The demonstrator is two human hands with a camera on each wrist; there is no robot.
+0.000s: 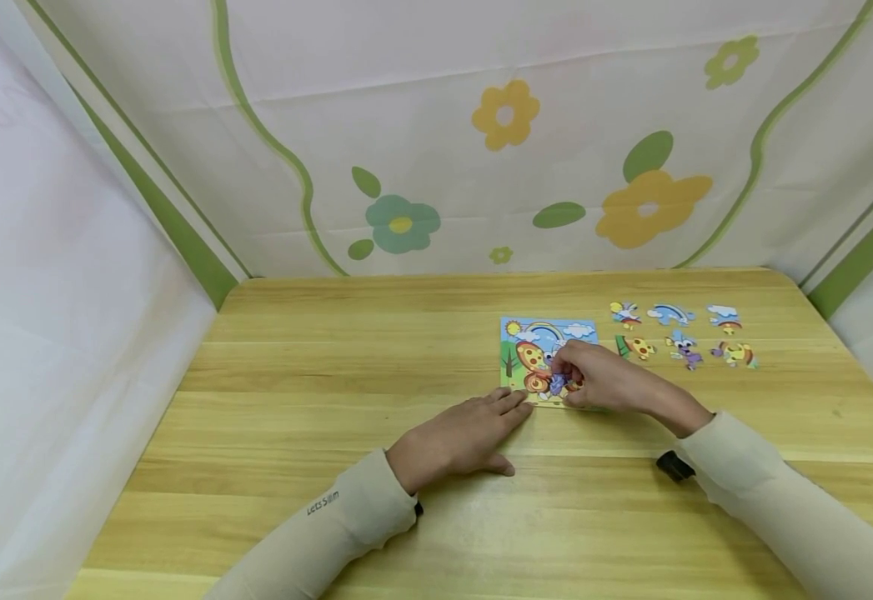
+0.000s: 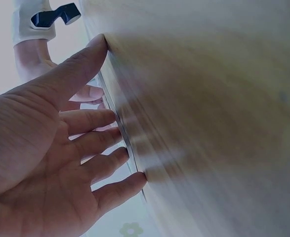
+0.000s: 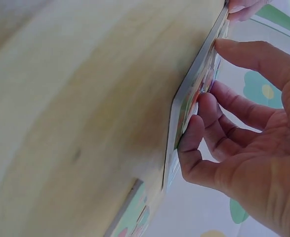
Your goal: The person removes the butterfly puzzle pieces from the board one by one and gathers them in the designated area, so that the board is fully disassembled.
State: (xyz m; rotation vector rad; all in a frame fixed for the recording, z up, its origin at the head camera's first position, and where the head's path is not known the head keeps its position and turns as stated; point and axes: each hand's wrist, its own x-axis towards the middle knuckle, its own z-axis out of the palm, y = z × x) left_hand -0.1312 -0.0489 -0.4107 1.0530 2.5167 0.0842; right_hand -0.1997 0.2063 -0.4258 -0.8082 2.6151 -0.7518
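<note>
A jigsaw board [image 1: 509,360] with a bright cartoon picture of a sun, a rainbow and a butterfly-like figure lies flat on the table. My right hand [image 1: 603,377] is over its right half, fingers bent and thumb set against them, gripping a small puzzle piece [image 1: 559,384] low against the picture; the fingers partly cover it. In the right wrist view the thumb [image 3: 253,55] and curled fingers touch the board's face. My left hand [image 1: 469,433] rests palm down at the board's lower left corner, fingers extended, fingertips on its near edge, thumb apart on the table.
Several loose puzzle pieces [image 1: 672,314] lie in two rows to the right of the board. The wooden table [image 1: 316,358] meets a white cloth backdrop [image 1: 436,150] with printed flowers at its far edge; cloth also hangs on both sides.
</note>
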